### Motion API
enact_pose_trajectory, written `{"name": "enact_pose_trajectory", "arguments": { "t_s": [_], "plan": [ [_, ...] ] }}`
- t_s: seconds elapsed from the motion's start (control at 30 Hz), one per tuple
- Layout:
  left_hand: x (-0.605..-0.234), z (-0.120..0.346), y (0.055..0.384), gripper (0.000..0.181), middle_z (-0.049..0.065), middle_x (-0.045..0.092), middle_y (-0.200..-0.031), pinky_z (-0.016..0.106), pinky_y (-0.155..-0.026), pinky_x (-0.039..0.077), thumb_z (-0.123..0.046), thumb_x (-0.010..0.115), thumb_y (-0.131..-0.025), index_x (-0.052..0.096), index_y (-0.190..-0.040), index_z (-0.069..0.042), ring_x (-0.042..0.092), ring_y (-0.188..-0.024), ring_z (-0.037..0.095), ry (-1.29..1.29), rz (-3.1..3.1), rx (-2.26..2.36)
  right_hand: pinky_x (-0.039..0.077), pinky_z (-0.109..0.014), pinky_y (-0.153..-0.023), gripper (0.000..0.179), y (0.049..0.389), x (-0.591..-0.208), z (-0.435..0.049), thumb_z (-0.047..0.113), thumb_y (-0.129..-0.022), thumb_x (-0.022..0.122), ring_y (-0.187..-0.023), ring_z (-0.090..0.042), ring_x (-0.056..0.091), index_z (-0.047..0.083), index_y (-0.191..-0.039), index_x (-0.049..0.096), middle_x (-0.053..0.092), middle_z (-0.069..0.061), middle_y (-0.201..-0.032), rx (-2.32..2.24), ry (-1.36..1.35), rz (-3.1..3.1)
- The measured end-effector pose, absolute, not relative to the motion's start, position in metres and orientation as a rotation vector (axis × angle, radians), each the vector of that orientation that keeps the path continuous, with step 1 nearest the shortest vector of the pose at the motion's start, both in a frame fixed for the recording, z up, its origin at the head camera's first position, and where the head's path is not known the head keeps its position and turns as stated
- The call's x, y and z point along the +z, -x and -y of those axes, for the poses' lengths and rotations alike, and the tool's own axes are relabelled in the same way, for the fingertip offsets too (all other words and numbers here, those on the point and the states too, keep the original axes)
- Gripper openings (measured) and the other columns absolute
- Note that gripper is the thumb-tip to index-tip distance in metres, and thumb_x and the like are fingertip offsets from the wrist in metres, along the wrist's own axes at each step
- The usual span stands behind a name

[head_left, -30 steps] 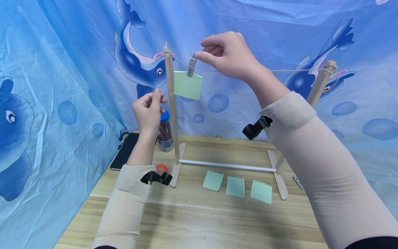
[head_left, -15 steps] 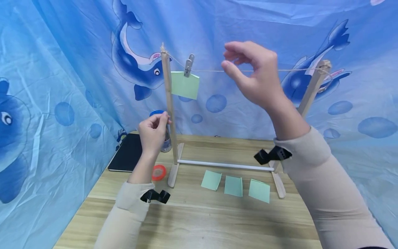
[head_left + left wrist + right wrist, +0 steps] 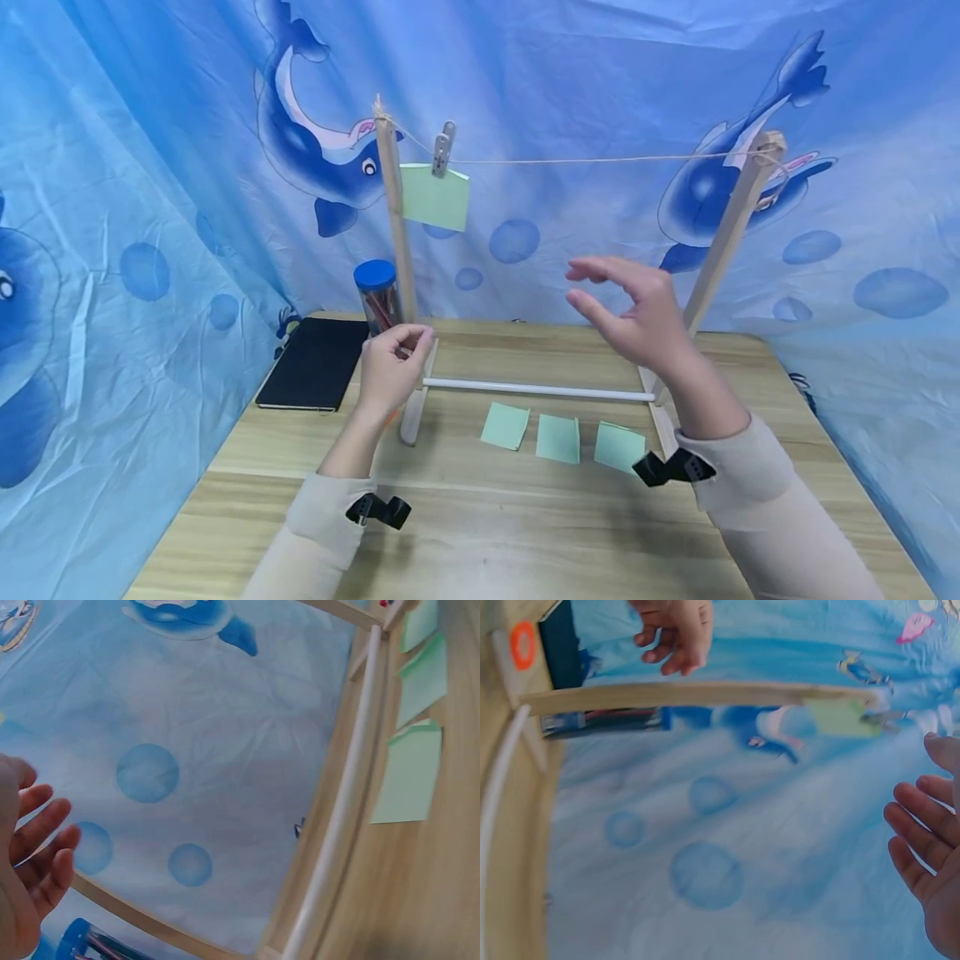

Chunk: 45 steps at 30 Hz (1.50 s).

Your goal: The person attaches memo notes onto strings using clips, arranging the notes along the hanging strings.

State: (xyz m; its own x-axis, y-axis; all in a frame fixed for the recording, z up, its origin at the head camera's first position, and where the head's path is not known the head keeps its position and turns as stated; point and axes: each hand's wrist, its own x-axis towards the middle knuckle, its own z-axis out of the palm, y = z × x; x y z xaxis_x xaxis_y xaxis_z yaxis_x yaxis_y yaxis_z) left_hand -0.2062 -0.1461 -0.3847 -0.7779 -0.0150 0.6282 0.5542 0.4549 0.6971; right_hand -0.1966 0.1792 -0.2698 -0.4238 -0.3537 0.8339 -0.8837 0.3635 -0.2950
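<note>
A green sticky note (image 3: 435, 198) hangs from the string (image 3: 570, 160) near the left post, gripped by a metal clothespin (image 3: 442, 148). My right hand (image 3: 637, 312) is in the air below the string, thumb and fingers apart, holding nothing. Low by the foot of the left post, in front of the pencil jar, is my left hand (image 3: 393, 367), its fingers loosely bent with nothing visible in them. In the left wrist view those fingers (image 3: 46, 825) look relaxed. On the table lie three more green notes (image 3: 505, 426) in a row.
The wooden frame has a left post (image 3: 395, 217), a right post (image 3: 731, 225) and a white crossbar (image 3: 538, 389) low down. A blue-lidded jar (image 3: 375, 283) and a black notebook (image 3: 315, 364) stand at the left. The right wrist view shows an orange ring (image 3: 523, 645).
My right hand has let go of the clothespin and moved right and down. My left hand has also come down from beside the left post. The note stays clipped on the string.
</note>
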Motion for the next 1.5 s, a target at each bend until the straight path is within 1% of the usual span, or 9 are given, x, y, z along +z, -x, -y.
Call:
{"name": "enact_pose_trajectory", "arguments": {
  "t_s": [0.23, 0.47, 0.6, 0.73, 0.93, 1.03, 1.27, 1.37, 1.5],
  "plan": [
    [-0.406, 0.135, 0.2, 0.014, 0.002, 0.074, -0.095, 0.03, -0.063, 0.058, -0.02, 0.073, -0.094, 0.077, -0.102, -0.009, 0.07, -0.084, 0.019, 0.597, 2.374, -1.087, 0.048, -0.019, -0.092, 0.037, 0.181, -0.333, -0.215, -0.001, -0.083, 0.077, -0.098, -0.025, 0.068, 0.001, -0.12, 0.071, 0.075, -0.01, -0.107, 1.028, -0.842, 2.119],
    [-0.427, 0.125, 0.192, 0.023, 0.002, 0.071, -0.113, 0.041, -0.092, 0.055, -0.025, 0.076, -0.093, 0.075, -0.113, -0.013, 0.067, -0.106, 0.022, 0.656, 2.597, -0.983, 0.044, -0.016, -0.09, 0.034, 0.163, -0.384, -0.25, 0.002, -0.085, 0.078, -0.099, -0.025, 0.067, 0.002, -0.118, 0.072, 0.075, -0.009, -0.107, 0.972, -0.588, 2.262],
    [-0.436, 0.122, 0.191, 0.026, 0.003, 0.069, -0.113, 0.042, -0.096, 0.053, -0.024, 0.078, -0.091, 0.074, -0.114, -0.012, 0.065, -0.109, 0.023, 0.679, 2.609, -0.942, 0.043, -0.022, -0.091, 0.035, 0.154, -0.403, -0.268, 0.004, -0.086, 0.078, -0.1, -0.031, 0.066, 0.002, -0.12, 0.071, 0.074, -0.011, -0.108, 0.931, -0.488, 2.313],
    [-0.444, 0.119, 0.188, 0.03, 0.007, 0.068, -0.118, 0.045, -0.099, 0.051, -0.024, 0.078, -0.091, 0.073, -0.118, -0.01, 0.063, -0.112, 0.026, 0.702, 2.625, -0.91, 0.043, -0.018, -0.089, 0.034, 0.148, -0.42, -0.287, 0.005, -0.085, 0.079, -0.099, -0.031, 0.065, 0.001, -0.118, 0.072, 0.074, -0.014, -0.106, 0.899, -0.426, 2.328],
    [-0.461, 0.114, 0.183, 0.032, 0.01, 0.065, -0.122, 0.049, -0.104, 0.048, -0.02, 0.078, -0.09, 0.071, -0.119, -0.007, 0.06, -0.118, 0.031, 0.728, 2.659, -0.896, 0.037, -0.002, -0.088, 0.033, 0.141, -0.442, -0.314, 0.002, -0.085, 0.078, -0.099, -0.005, 0.061, -0.003, -0.117, 0.07, 0.073, -0.018, -0.105, 0.901, -0.346, 2.335],
    [-0.47, 0.111, 0.183, 0.033, 0.009, 0.065, -0.123, 0.05, -0.104, 0.047, -0.02, 0.078, -0.09, 0.071, -0.12, -0.007, 0.06, -0.118, 0.032, 0.727, 2.681, -0.902, 0.038, -0.003, -0.086, 0.032, 0.137, -0.455, -0.326, 0.006, -0.089, 0.076, -0.1, 0.008, 0.053, -0.005, -0.119, 0.069, 0.073, -0.02, -0.107, 0.928, -0.271, 2.38],
    [-0.485, 0.108, 0.186, 0.034, 0.009, 0.066, -0.122, 0.048, -0.103, 0.048, -0.023, 0.078, -0.09, 0.071, -0.119, -0.006, 0.061, -0.115, 0.029, 0.736, 2.686, -0.891, 0.039, -0.002, -0.084, 0.034, 0.132, -0.483, -0.35, 0.009, -0.091, 0.076, -0.1, 0.013, 0.05, -0.007, -0.119, 0.068, 0.069, -0.027, -0.114, 0.965, -0.168, 2.422],
    [-0.491, 0.106, 0.186, 0.035, 0.01, 0.066, -0.122, 0.048, -0.103, 0.048, -0.023, 0.078, -0.089, 0.071, -0.119, -0.006, 0.061, -0.115, 0.029, 0.756, 2.687, -0.862, 0.039, 0.0, -0.082, 0.036, 0.132, -0.489, -0.358, 0.013, -0.094, 0.074, -0.101, 0.002, 0.057, -0.007, -0.122, 0.067, 0.067, -0.028, -0.117, 0.965, -0.108, 2.47],
    [-0.499, 0.103, 0.182, 0.037, 0.013, 0.064, -0.128, 0.049, -0.107, 0.045, -0.024, 0.076, -0.09, 0.07, -0.122, -0.006, 0.059, -0.121, 0.031, 0.824, 2.743, -0.773, 0.044, -0.005, -0.074, 0.037, 0.13, -0.498, -0.367, 0.017, -0.096, 0.072, -0.097, -0.035, 0.067, -0.007, -0.124, 0.066, 0.067, -0.029, -0.114, 0.946, -0.017, 2.548]
  ]
}}
